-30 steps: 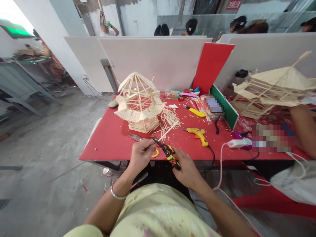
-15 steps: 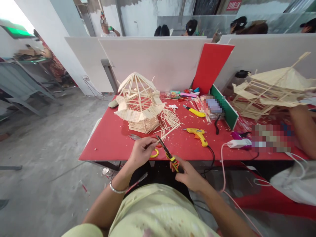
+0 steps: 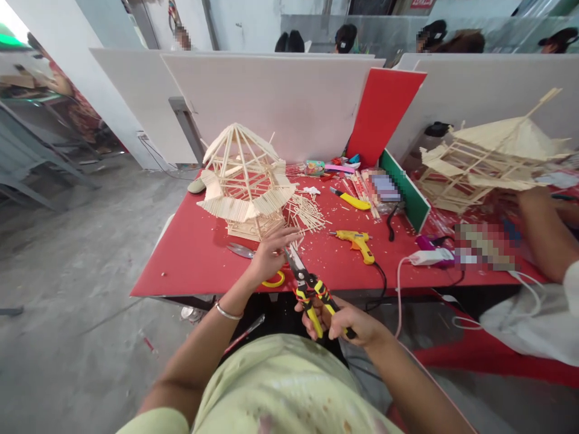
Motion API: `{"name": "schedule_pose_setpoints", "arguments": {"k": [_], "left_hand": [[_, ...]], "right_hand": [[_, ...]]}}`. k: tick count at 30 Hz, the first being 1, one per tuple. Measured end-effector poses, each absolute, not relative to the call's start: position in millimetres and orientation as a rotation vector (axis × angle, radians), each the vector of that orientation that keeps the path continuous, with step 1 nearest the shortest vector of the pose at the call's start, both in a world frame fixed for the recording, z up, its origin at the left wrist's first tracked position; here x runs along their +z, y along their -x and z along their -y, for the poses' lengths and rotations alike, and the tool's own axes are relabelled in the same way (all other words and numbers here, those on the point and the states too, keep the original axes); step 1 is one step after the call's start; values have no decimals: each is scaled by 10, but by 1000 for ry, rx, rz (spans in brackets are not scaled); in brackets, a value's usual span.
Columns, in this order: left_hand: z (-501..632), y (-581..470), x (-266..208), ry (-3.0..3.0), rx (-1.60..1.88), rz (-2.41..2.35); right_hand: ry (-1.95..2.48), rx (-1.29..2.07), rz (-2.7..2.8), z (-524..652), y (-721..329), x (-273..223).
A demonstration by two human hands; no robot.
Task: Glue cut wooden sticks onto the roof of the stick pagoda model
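Note:
My right hand [image 3: 346,322] grips hand shears [image 3: 301,274] by their yellow and black handles, which are spread apart. Their blades point up towards the table, beside the fingertips of my left hand [image 3: 270,256]. The fingers of my left hand are stretched out over the blade tips; whether a small piece of stick lies under them is hidden. Just behind stands a small pavilion model [image 3: 246,187] of thin wooden sticks, with a loose pile of sticks [image 3: 305,211] at its right. Scissors with yellow handles [image 3: 275,280] lie partly covered by my left hand.
On the red table [image 3: 181,265] lie a yellow glue gun [image 3: 357,243] with its cord and a yellow utility knife [image 3: 353,200]. A green board [image 3: 404,193] stands at the right. Past it, a co-worker's arm [image 3: 543,229] reaches to another stick model [image 3: 488,163]. White panels [image 3: 271,108] close the back.
The shears' handles have spread apart. The thin stick that was pinched in my left hand no longer shows clearly, and the fingers have straightened. The view has shifted slightly.

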State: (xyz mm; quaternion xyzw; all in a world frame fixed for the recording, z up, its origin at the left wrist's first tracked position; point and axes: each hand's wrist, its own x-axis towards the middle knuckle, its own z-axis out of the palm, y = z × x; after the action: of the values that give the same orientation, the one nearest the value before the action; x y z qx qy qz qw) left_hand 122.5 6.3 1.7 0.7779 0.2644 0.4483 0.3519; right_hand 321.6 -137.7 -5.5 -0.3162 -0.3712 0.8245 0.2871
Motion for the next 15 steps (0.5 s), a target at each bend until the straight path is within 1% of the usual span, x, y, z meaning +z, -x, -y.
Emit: {"name": "schedule_pose_setpoints", "arguments": {"k": [3,6,8,10,12,15], "left_hand": [[84,-1145,27,-1935,1118,-546],[128,-1053,-11,-1939,1231,-721],[138,-977,-2,-1876,1293,-862],[182,-895,56,-1802,1320,-912],[275,-834,143,-1804,1273,-822],[456,-825,254,-1808,1120,-629]], "right_hand": [[792,2270,1000,1447,-3250,-41],[881,2208,1079,1522,-3318,37],[1049,2061,1224,1562,-3384,102],[1266,1822,1329,1580,-3437,132],[1426,1591,1314,1563,-3451,99],[1501,1374,1239,1472,-3383,-38]]}}
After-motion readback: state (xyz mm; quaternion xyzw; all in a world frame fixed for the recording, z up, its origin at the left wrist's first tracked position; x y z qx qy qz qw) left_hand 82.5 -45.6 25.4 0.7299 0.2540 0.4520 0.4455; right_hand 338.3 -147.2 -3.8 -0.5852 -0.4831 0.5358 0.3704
